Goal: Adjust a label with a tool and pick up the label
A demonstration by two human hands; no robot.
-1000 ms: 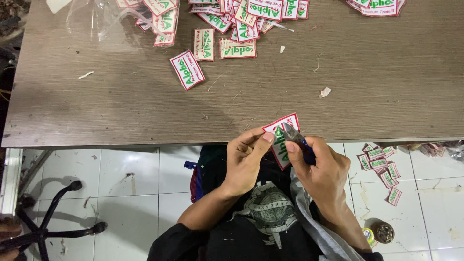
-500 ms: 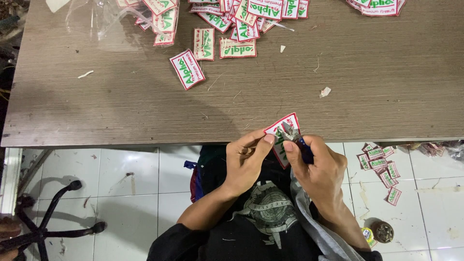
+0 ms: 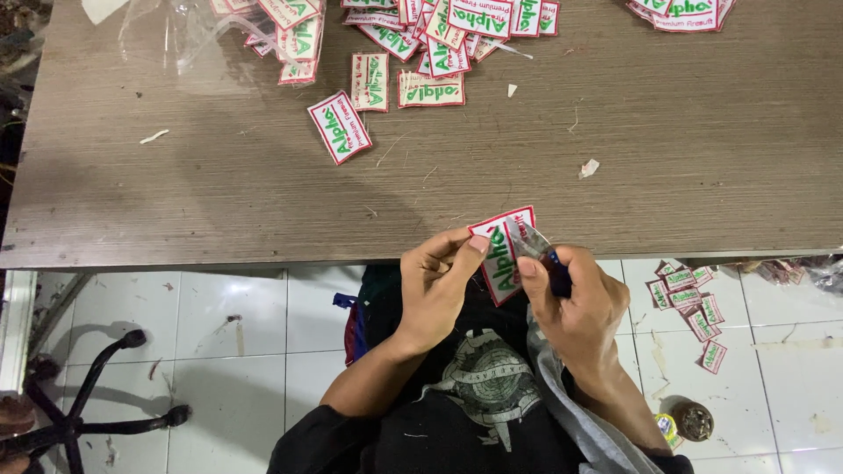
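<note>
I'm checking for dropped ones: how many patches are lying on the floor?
7 or so patches lie on the white floor tiles to the person's right, below the table edge: six clustered, one apart. More may be hidden.

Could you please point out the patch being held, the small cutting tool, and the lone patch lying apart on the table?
held patch (image 3: 500, 254), head view, on its white middle.
cutting tool (image 3: 557, 272), head view, on its dark handle.
lone patch (image 3: 339, 127), head view, on its centre.
</note>
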